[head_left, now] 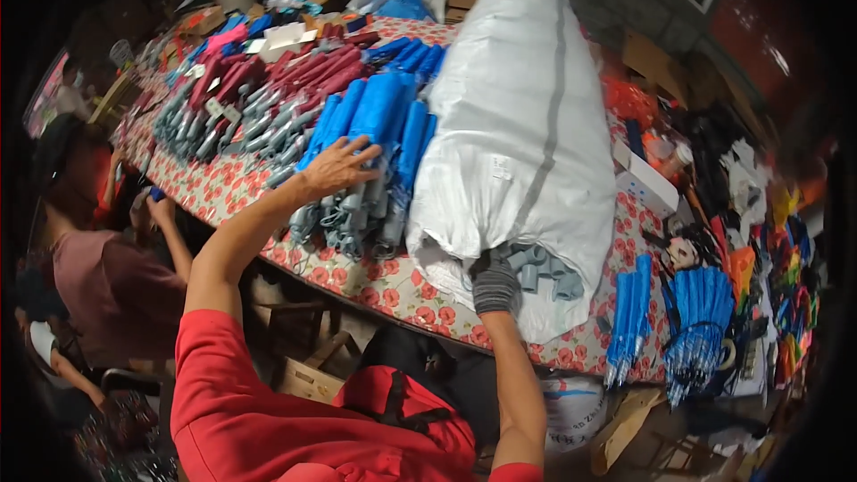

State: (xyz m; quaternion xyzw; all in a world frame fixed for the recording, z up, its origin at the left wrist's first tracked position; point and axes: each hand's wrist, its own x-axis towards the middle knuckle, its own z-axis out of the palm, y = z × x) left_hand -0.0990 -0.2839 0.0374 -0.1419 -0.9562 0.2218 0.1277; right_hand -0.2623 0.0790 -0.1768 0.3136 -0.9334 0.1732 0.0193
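My bare left hand (342, 165) lies over a pile of blue folded umbrellas (379, 112), its fingers spread. Grey handles (344, 223) stick out from the pile toward me. Over my right hand (493, 281) is a dark striped knit glove. It reaches into the mouth of a big white woven sack (518, 125), and its fingers are hidden by the sack's edge and shadow. Just beside it, grey curved tube-like handles (546, 272) show in the opening. The sack lies lengthwise on the table, full and bulging.
Maroon folded umbrellas (312, 67) are heaped at the far left of the flowered tablecloth (406, 299). Blue umbrellas (698, 317) stand bundled at the right, near mixed clutter. A person in a dull pink shirt (116, 281) sits close on the left. A wooden stool (308, 381) is below the table edge.
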